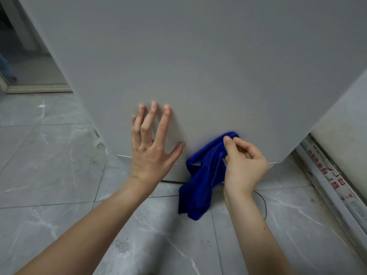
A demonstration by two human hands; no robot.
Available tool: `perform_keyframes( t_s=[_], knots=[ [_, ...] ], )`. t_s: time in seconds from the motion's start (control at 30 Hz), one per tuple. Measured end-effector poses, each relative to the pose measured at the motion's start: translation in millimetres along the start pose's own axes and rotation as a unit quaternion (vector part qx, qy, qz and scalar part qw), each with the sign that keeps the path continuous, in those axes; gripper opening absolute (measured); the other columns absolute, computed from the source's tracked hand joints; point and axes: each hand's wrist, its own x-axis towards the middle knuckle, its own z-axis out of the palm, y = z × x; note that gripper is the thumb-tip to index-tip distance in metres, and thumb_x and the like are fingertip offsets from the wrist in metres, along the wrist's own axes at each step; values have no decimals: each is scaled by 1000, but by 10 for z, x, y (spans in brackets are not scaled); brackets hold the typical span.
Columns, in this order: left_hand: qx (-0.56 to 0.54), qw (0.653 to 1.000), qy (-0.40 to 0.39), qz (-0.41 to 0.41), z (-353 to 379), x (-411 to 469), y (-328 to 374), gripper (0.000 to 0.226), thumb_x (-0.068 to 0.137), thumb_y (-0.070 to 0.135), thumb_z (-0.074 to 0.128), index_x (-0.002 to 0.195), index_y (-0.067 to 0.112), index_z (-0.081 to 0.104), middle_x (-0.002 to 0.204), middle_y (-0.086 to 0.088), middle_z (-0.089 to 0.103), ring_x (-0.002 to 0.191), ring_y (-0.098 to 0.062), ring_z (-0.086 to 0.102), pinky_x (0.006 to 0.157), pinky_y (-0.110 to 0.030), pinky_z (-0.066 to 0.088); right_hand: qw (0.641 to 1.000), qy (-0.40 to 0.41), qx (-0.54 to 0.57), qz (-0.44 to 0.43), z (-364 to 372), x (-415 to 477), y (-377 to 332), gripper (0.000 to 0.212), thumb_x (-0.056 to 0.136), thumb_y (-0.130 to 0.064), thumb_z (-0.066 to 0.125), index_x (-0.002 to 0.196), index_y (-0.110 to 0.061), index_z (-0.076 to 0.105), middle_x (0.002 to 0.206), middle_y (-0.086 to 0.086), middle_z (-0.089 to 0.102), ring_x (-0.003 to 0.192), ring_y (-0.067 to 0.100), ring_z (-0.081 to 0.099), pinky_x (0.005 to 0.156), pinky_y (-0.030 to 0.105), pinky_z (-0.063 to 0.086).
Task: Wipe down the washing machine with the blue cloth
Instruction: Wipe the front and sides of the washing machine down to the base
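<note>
The washing machine (198,66) fills the upper view as a plain grey-white panel that reaches down to the floor. My left hand (153,147) lies flat on its lower part, fingers spread, holding nothing. My right hand (243,163) pinches the blue cloth (200,185) between thumb and fingers and presses its top corner against the panel near the bottom edge. Most of the cloth hangs loose below my hand, down toward the floor.
Grey marbled floor tiles (59,175) lie below and to the left. A metal door track with red-printed tape (327,175) runs along the wall at right. A thin black wire (264,205) lies by my right wrist. A doorway threshold (37,88) is at far left.
</note>
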Motion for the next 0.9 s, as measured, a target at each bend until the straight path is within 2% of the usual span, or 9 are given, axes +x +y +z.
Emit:
perform_keyframes(
  t_s=[0.2,0.27,0.37,0.5,0.57,0.7,0.73,0.8,0.9],
  knots=[
    [10,1000,8,2,49,-20,-16,92,81,40,76,155,17,25,154,-11,18,148,-33,10,121,-56,21,996,57,-33,57,-194,-20,247,16,77,-3,80,88,3,71,82,16,73,70,19,65,80,42,56],
    [15,1000,11,4,53,-22,-23,93,81,40,76,155,18,24,154,-11,18,148,-33,11,120,-56,21,995,75,-33,63,-224,-21,281,16,77,-1,79,89,5,71,79,15,72,69,19,63,78,37,56],
    [16,1000,12,5,55,-18,-17,92,81,41,75,154,18,24,153,-11,18,148,-33,10,118,-59,23,997,75,-23,23,-156,16,147,15,78,-1,78,90,3,71,82,11,74,74,15,69,73,22,58],
    [18,1000,14,6,65,-20,-12,92,82,41,75,155,16,24,153,-12,19,148,-32,8,119,-58,21,998,66,-4,-14,-105,79,24,12,78,-1,78,88,-1,71,78,7,74,74,13,71,71,21,58],
    [18,1000,19,11,69,-15,-19,93,82,40,75,155,17,23,153,-12,19,148,-33,9,121,-55,18,997,82,-15,-2,-168,89,105,12,79,-1,78,88,-1,70,80,8,73,78,16,72,75,25,59],
    [19,999,25,12,77,-18,-25,96,81,40,75,157,20,20,152,-12,19,148,-33,9,123,-54,15,987,130,-56,70,-383,146,342,13,78,-1,78,86,-6,69,82,11,72,84,27,71,86,47,57],
    [20,999,28,13,77,-20,-26,95,81,40,75,156,18,22,152,-12,19,148,-33,9,122,-54,15,986,135,-58,75,-407,165,339,14,77,1,78,85,-6,69,82,11,71,84,29,70,86,47,57],
    [20,999,30,17,78,-19,-28,92,81,40,75,155,16,25,152,-13,20,147,-33,10,122,-53,15,987,143,-51,56,-413,221,264,14,78,2,77,86,-5,69,82,11,71,83,25,71,82,36,58],
    [16,999,22,17,73,-17,-30,93,81,40,75,155,16,24,152,-12,19,146,-35,10,123,-52,13,989,147,-8,-12,-333,281,24,12,79,2,76,87,-3,69,83,10,72,73,8,70,74,19,57]
  ],
)
